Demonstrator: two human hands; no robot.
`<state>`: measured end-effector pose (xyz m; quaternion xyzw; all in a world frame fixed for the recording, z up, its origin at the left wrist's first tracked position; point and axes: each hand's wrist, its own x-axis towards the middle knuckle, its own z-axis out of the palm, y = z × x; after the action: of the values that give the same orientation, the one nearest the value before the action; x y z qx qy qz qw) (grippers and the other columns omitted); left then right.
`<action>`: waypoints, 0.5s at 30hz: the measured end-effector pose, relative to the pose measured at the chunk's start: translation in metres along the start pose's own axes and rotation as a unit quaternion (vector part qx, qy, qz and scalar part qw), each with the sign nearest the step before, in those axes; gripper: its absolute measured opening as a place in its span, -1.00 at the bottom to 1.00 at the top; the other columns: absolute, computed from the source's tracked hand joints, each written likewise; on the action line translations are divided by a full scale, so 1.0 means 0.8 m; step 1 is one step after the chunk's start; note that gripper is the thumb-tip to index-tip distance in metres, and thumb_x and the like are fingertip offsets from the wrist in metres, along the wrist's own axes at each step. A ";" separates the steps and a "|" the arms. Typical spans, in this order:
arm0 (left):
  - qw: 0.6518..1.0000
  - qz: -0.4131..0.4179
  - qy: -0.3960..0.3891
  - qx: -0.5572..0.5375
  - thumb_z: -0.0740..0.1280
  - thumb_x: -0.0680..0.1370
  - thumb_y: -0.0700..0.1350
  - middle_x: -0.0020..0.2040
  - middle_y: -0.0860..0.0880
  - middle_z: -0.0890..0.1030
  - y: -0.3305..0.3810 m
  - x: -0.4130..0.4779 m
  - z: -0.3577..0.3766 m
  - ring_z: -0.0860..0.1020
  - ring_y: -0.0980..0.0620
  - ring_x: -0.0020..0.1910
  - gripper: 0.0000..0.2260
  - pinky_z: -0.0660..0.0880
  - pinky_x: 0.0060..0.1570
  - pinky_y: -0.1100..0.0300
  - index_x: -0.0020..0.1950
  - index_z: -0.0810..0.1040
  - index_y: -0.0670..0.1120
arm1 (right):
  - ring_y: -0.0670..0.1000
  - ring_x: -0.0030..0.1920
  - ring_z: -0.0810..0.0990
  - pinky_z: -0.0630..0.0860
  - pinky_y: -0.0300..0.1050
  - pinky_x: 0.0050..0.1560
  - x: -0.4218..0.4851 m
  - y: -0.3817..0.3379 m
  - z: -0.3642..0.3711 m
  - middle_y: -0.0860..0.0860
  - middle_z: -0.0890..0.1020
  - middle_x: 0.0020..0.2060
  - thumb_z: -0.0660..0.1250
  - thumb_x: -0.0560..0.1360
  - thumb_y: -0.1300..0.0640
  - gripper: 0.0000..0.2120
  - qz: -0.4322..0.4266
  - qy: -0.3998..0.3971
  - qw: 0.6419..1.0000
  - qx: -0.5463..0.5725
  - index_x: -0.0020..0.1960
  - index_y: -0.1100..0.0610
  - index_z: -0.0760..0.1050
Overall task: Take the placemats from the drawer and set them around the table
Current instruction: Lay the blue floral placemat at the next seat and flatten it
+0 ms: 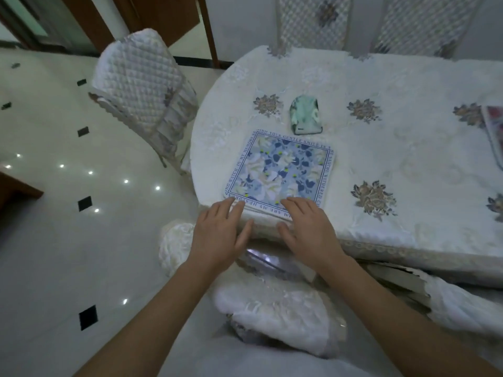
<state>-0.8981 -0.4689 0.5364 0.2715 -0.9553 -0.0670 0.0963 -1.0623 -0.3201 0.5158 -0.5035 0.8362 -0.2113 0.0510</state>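
A stack of square placemats with a blue floral print and a lettered border lies near the rounded left end of the table, which is covered in a white embroidered cloth. My left hand hovers flat at the stack's near left corner, fingertips touching its edge, fingers apart. My right hand rests flat on the near right part of the top mat, fingers spread. Neither hand grips anything. At the far right edge, part of another mat with a reddish print shows.
A phone in a pale green case lies just beyond the stack. Quilted white chairs stand at the left, at the back, and below my arms. Glossy tiled floor spreads to the left.
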 end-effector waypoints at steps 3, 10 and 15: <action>1.000 0.004 -0.023 -0.019 0.12 0.60 0.15 0.31 -0.13 0.58 -0.021 0.049 0.016 0.55 -0.16 0.23 -0.53 0.48 0.14 -0.05 0.34 0.54 -0.10 | 0.12 0.33 0.43 0.40 0.05 0.31 0.039 0.023 0.013 0.06 0.51 0.34 0.27 0.57 -0.03 -0.53 0.065 -0.019 0.998 0.007 0.42 0.14 0.41; 0.991 0.018 -0.127 -0.043 0.05 0.58 0.21 0.29 -0.16 0.55 -0.088 0.165 0.100 0.53 -0.20 0.19 -0.45 0.50 0.08 -0.08 0.37 0.50 -0.11 | 0.15 0.27 0.42 0.39 0.02 0.25 0.105 0.085 0.053 0.10 0.47 0.29 0.28 0.58 0.01 -0.58 0.250 -0.019 0.966 0.056 0.38 0.15 0.41; 0.985 0.019 -0.153 -0.074 0.16 0.57 0.14 0.23 -0.17 0.49 -0.119 0.220 0.150 0.44 -0.22 0.15 -0.57 0.53 -0.01 -0.10 0.28 0.48 -0.12 | 0.23 0.30 0.38 0.39 0.09 0.26 0.122 0.115 0.078 0.16 0.37 0.40 0.33 0.56 0.03 -0.55 0.356 -0.014 0.934 0.032 0.40 0.15 0.39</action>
<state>-1.0236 -0.6337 0.4287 0.2322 -0.9560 -0.1767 -0.0296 -1.1667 -0.3859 0.4345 -0.1740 0.9526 -0.1986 0.1507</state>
